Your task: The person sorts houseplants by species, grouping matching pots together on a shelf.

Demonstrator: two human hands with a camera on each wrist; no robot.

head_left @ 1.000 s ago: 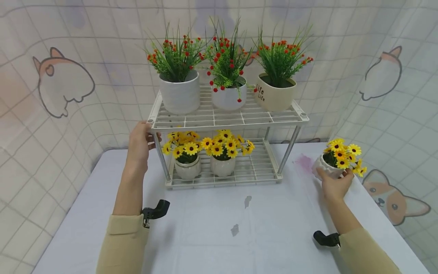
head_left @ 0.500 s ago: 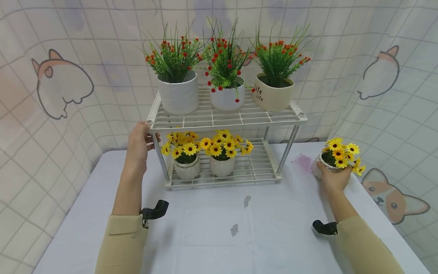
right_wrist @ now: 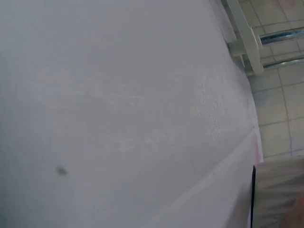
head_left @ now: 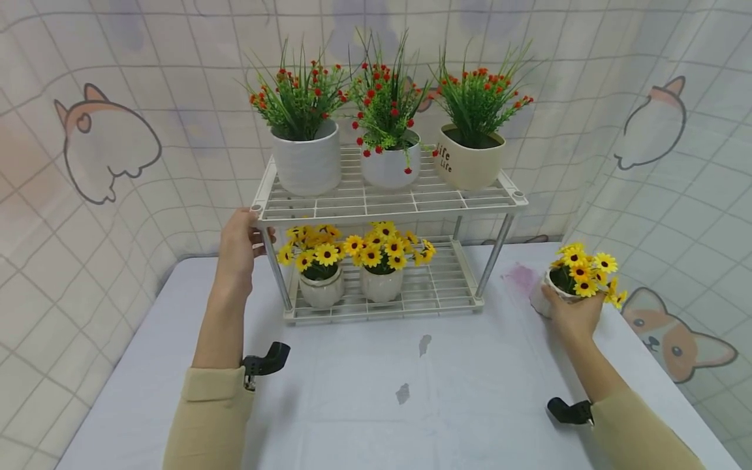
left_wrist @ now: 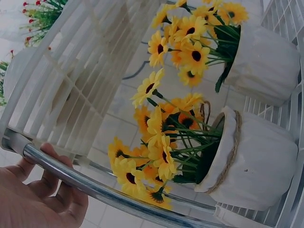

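A two-tier white wire rack [head_left: 364,212] with metal posts stands on the table. My left hand [head_left: 236,245] grips its front left post just under the upper shelf; in the left wrist view the fingers [left_wrist: 61,197] curl behind the metal post [left_wrist: 109,190]. Far to the right, my right hand [head_left: 574,318] holds a small white flowerpot [head_left: 539,299] with yellow flowers, thumb on the near side and the other fingers partly hidden by blooms. The pot leans slightly. Two similar pots of yellow flowers, one left [head_left: 322,288] and one middle [head_left: 382,285], sit on the lower shelf.
On the upper shelf stand three larger pots with red flowers: a white one [head_left: 307,160], another white one [head_left: 392,166] and a cream one [head_left: 470,160] lettered "Life". White cloth [head_left: 470,391] covers the table. A tile-patterned curtain [head_left: 194,130] surrounds it.
My right hand and its flowerpot have shifted slightly toward me, and the pot leans a little more. My left hand stays on the rack post.
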